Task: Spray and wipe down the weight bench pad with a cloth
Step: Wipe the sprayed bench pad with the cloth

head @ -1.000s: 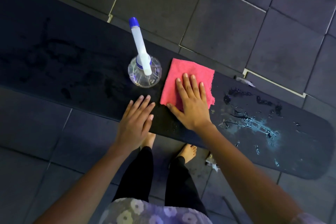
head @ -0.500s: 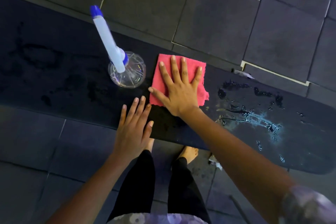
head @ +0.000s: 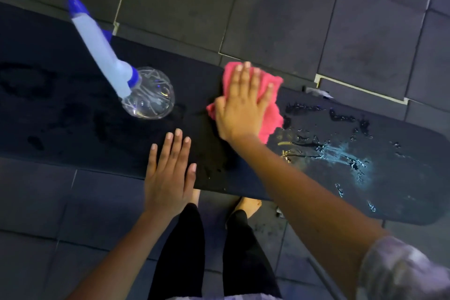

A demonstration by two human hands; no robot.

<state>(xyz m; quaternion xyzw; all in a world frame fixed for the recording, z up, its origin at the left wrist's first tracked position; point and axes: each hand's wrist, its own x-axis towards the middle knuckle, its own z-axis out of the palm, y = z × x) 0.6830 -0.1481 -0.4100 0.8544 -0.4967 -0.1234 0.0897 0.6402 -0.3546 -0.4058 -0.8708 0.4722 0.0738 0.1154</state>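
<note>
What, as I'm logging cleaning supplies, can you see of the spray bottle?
The spray bottle stands upright on the black bench pad, left of the pink cloth. Its rounded body looks like clear plastic; a long white head with a blue collar and blue tip rises from it. Neither left hand nor right hand touches it.

Crumpled pink cloth [head: 272, 114] on wet black bench pad [head: 389, 178], clear spray bottle [head: 146, 97] upright
</note>
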